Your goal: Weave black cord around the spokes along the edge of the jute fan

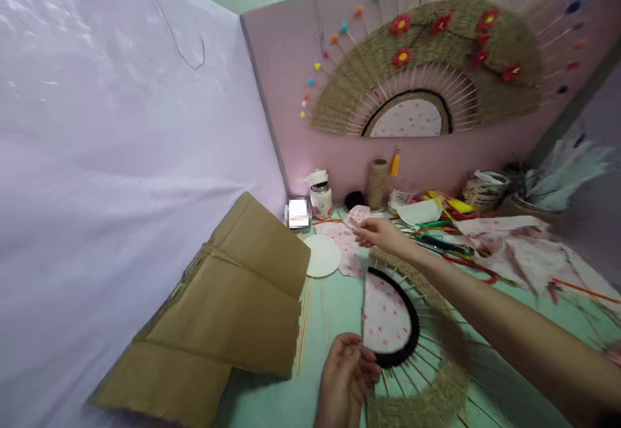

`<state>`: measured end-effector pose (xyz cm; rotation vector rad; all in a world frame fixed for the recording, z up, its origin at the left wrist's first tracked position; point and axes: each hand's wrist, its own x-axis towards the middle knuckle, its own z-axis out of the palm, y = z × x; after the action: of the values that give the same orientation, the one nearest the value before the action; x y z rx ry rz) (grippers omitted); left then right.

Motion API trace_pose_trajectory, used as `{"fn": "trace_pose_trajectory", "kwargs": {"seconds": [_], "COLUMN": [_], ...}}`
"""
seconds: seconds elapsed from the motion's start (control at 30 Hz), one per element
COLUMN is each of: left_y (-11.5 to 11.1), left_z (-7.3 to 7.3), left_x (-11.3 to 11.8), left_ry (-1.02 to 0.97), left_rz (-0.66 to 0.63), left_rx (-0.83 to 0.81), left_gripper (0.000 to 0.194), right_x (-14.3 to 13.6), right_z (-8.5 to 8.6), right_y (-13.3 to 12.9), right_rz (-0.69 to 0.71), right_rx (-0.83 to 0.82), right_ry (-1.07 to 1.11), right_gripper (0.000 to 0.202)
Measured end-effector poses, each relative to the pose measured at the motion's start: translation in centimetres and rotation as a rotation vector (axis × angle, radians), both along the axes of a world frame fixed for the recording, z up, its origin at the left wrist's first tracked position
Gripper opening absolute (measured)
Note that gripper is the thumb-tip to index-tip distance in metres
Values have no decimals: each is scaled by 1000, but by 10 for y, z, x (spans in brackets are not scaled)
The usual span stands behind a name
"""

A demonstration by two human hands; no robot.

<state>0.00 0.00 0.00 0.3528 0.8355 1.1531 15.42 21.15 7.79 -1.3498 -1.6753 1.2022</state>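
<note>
"Is it bright?"

"Yes, soft pale light fills the room. White glare streaks the plastic sheet (121, 124), strongest at upper left."

"Any shadows?"

"Soft ones: a dark patch at the lower edge of the cardboard (247, 292), and a greyish one right of the table fan (388, 318)."

"Is it sharp?"

"Fairly, around the middle. The right side of the wall fan (427, 46) and its pompoms (575, 6) smear; the table fan's near side blurs too. A small bright patch (297, 213) is pixelated."

"Distorted?"

"Yes, wide-angle: the grey trim (261, 85) slants."
</note>
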Motion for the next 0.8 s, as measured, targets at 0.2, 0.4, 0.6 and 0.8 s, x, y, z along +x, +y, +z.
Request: {"fn": "trace_pose_trajectory", "kwargs": {"seconds": [0.2, 0.4, 0.6, 0.8], "left_y": [-4, 23, 75, 88], "left_z": [28, 45, 21, -1], "left_x": [2, 7, 17, 22], "left_ry": [176, 626, 1047, 1211], "left_rz": [-84, -186, -124, -62], "left_rx": [78, 360, 451, 561], "left_gripper": [16, 14, 24, 26], "right_x": [88, 126, 126, 130], "right_z": [-27, -60, -80, -90], "right_y": [-88, -146, -158, -162], "right_rz": [-85, -354, -392, -338], "right_rx": [69, 183, 346, 442], "right_ry": [-66, -222, -433, -509], "right_gripper": [33, 34, 33, 26]}}
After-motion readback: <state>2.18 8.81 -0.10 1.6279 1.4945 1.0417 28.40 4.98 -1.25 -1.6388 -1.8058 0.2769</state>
